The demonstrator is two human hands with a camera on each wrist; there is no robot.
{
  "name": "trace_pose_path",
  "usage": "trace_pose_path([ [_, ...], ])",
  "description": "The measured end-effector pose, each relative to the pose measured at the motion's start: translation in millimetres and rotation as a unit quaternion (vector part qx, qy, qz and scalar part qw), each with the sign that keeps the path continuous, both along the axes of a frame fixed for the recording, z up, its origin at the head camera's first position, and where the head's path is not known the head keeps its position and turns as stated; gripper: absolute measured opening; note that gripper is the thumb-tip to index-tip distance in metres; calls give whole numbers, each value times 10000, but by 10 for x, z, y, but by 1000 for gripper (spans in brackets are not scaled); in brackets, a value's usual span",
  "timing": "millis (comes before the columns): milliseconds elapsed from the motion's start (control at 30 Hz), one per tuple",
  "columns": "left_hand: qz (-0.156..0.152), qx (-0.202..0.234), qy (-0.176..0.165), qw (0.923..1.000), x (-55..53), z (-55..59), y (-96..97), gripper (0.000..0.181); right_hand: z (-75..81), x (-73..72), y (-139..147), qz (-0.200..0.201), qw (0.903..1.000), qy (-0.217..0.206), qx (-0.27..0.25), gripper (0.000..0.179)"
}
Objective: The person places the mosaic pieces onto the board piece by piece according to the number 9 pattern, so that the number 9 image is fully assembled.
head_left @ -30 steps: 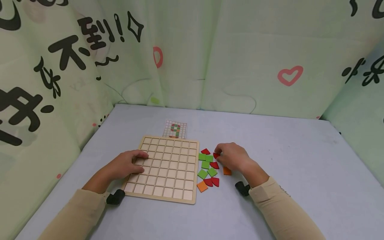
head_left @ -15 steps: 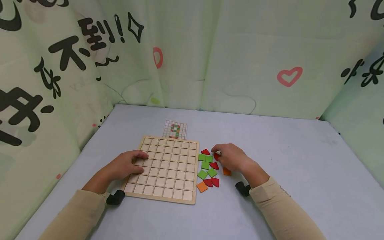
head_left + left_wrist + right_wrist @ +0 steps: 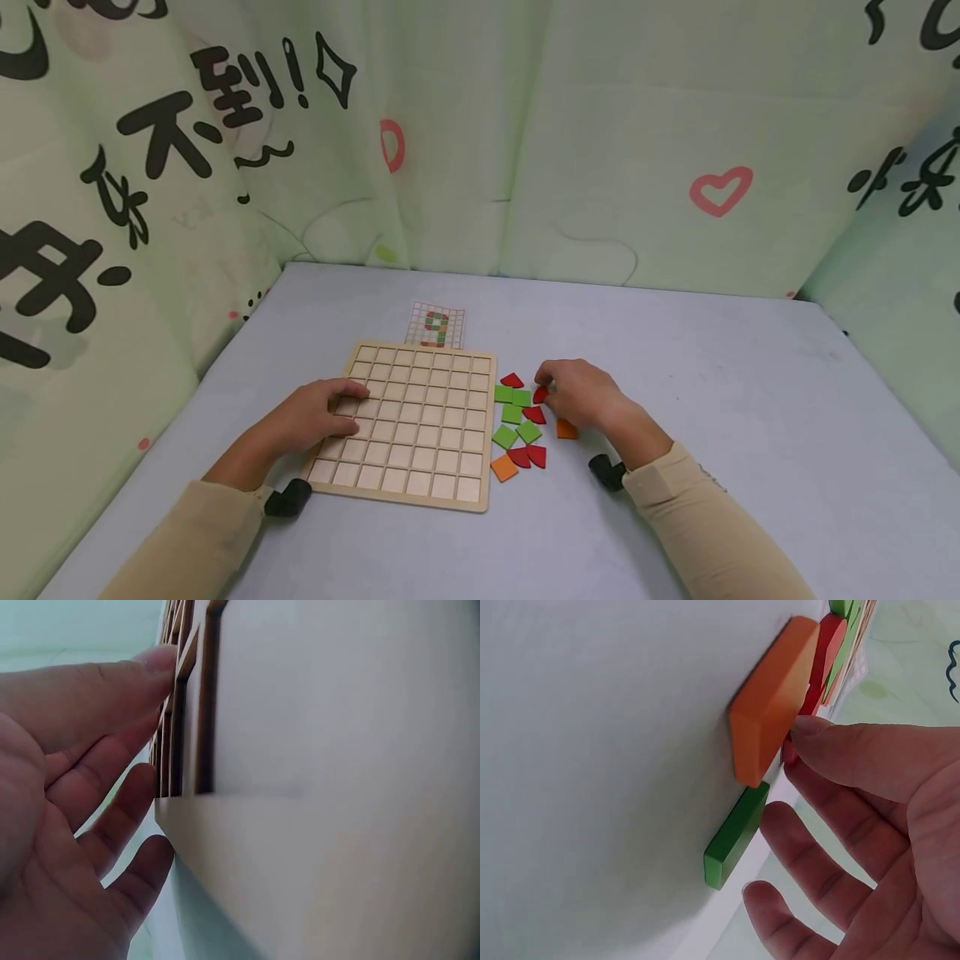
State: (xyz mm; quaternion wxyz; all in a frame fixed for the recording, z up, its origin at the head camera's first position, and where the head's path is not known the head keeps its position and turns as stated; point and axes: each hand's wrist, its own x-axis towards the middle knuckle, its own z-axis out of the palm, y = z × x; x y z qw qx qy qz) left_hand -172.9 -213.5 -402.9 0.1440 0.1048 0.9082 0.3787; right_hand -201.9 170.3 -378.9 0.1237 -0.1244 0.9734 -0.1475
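Note:
A wooden grid board [image 3: 416,497] lies on the table, tilted slightly. My left hand [image 3: 318,412] rests on its left side, thumb and fingers apart; in the left wrist view the thumb touches the grid [image 3: 217,682]. Right of the board, my right hand [image 3: 581,392] pinches a red quarter-round tile [image 3: 540,395] between thumb and fingers, low at the table. Close by in the right wrist view are an orange square tile [image 3: 769,705] and a green tile [image 3: 735,836], the latter hidden under the hand in the head view.
Several green squares [image 3: 512,414], red quarter-rounds [image 3: 536,456] and an orange square [image 3: 504,467] lie loose along the board's right edge. Behind the board a small printed pattern card [image 3: 435,323] lies partly against its back rim. A printed curtain [image 3: 600,150] hangs behind the table.
The right hand's fingers were spread around the red tile half a second ago and now come together on it. The left hand and board stay put; the head view shifts slightly.

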Motion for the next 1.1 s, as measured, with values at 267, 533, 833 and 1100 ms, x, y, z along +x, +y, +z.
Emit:
trace_pose_path([
  [267, -16, -63, 269, 9996, 20, 13, 15, 48, 12, -3, 33, -42, 9999, 10, 104, 28],
  [533, -19, -286, 380, 9989, 29, 20, 0, 46, -3, -4, 38, -57, 9999, 47, 90, 29],
  [833, -40, -375, 92, 9992, 32, 68, -29, 49, 13, 19, 3, 5, 9999, 111, 14, 33],
  [1100, -67, -414, 158, 9990, 19, 55, -32, 47, 11, 8, -2, 129, 9999, 104, -31, 27],
])
